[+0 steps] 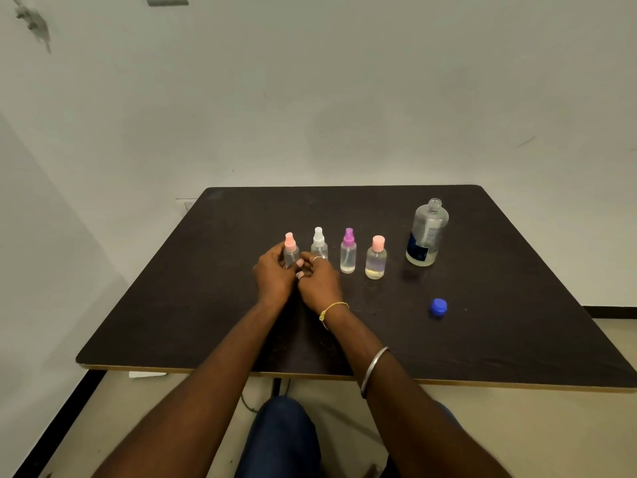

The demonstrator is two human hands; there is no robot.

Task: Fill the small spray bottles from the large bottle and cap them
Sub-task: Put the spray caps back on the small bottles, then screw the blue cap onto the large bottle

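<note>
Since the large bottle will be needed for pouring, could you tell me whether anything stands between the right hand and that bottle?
Yes. The right hand is at the left end of the row, so the purple-capped bottle and the pink-capped bottle stand between it and the large bottle. Reaching over or in front of them looks feasible.

Both arms extended forward, left hand (275,270) and right hand (319,279) touching, fingers curled

a bare room: plain white walls (310,98), dark table (206,322).
</note>
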